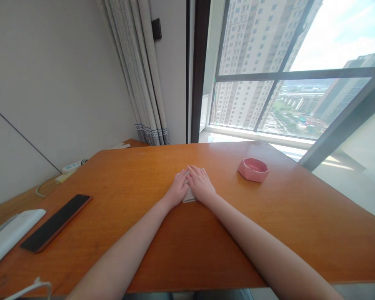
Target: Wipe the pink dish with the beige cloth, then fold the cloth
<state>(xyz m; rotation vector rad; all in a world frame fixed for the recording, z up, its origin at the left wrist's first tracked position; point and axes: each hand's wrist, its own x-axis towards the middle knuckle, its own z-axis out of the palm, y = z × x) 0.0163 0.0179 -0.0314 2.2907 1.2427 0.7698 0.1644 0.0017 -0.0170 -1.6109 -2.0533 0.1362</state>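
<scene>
Pale flat piece (pixel 189 197) is being covered by both hands, mid-desk (pixel 134 179). Material can't be confirmed; folded cloth or paper is being assumed from the look. So: light, soft, limp, hardly fragile, likely to be skidded or creased if pushed sideways. Best hold: near edge or the corner by the right wrist, both being left exposed; pinch there, flat pressure elsewhere.

Position: piece is being spanned by the two grips, directly under the right grip (pixel 201 183), along the inner side of the left grip (pixel 177 188). Near edge is being shown between the wrists. Right grip is being laid flat, fingers stretched, not clenched. Left grip is touching the piece; whether anything is being pinched by it cannot be told, fingertips being partly hidden. Pink dish (pixel 247 172) is being left untouched, well to the right.
</scene>
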